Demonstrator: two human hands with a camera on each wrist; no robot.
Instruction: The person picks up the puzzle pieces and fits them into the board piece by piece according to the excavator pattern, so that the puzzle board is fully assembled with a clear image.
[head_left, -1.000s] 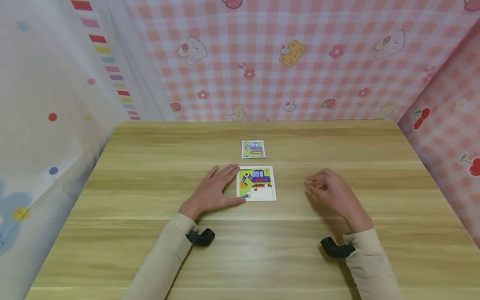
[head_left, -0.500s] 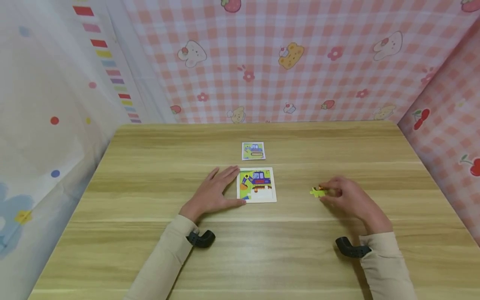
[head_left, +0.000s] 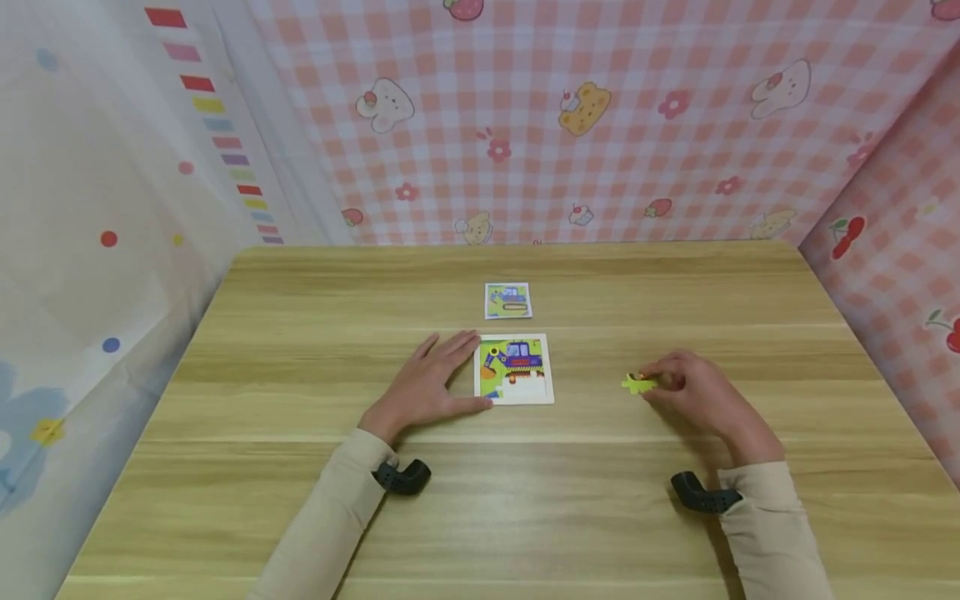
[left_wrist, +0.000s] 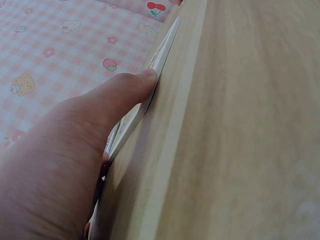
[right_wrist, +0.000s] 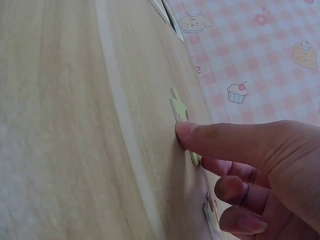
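Note:
A square jigsaw puzzle [head_left: 513,368] with a blue digger picture lies in a white-bordered tray, its lower right part showing bare white. My left hand [head_left: 427,385] rests at its left side, fingertips on the upper left corner and thumb along the lower edge. The left wrist view shows the thumb [left_wrist: 125,90] lying on the tray's rim. Off to the right, my right hand [head_left: 693,396] pinches a yellow-green jigsaw piece [head_left: 636,384] between thumb and fingers, low over the table. Another piece [right_wrist: 212,219] lies beneath the curled fingers in the right wrist view.
Behind the puzzle lies a small picture card [head_left: 507,301] with the same digger. The wooden table [head_left: 525,517] ends at a pink checked cloth [head_left: 480,125]. Each wrist carries a black camera mount, such as the right mount [head_left: 701,493].
My right hand has shifted right and slightly nearer me, and the yellow-green piece now shows beyond its fingertips. The left hand and puzzle have stayed put.

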